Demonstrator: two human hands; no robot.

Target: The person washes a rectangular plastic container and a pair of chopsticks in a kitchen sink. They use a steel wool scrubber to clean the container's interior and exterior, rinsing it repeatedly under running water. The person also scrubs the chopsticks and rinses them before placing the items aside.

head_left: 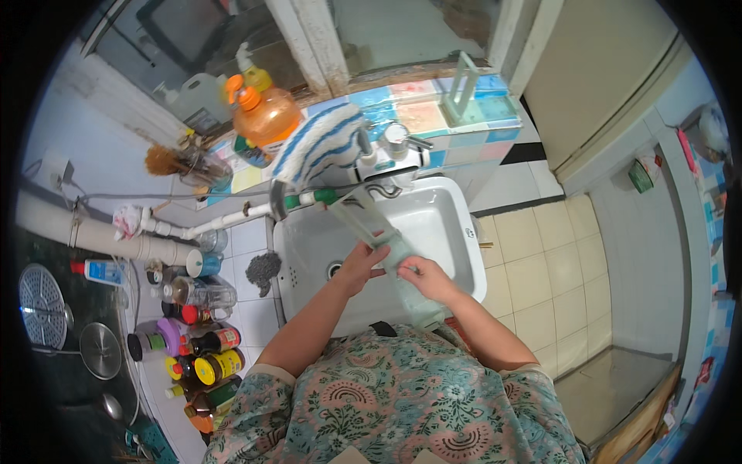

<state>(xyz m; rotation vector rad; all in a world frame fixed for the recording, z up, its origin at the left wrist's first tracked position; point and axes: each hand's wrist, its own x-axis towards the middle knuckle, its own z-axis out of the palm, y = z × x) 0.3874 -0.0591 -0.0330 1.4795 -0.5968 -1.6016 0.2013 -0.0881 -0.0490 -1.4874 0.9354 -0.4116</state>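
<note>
Over the white sink (452, 224) I hold a long, pale green, translucent plastic piece (396, 254) with an open frame at its far end. It lies slantwise, its near end close to my body. My left hand (360, 267) grips its left edge, thumb on top and fingers partly beneath. My right hand (427, 279) pinches with thumb and fingers at its right side. Whether something small is also between those fingertips cannot be made out. Behind the sink stands a chrome faucet (396, 142).
A blue-striped towel (321, 143) hangs left of the faucet. On the tiled ledge are an orange pump bottle (265, 116) and a similar pale green frame (464, 100). A grey scrubber (263, 270) lies left of the sink, near several bottles and jars (219, 367). Yellow floor tiles (553, 255) extend rightward.
</note>
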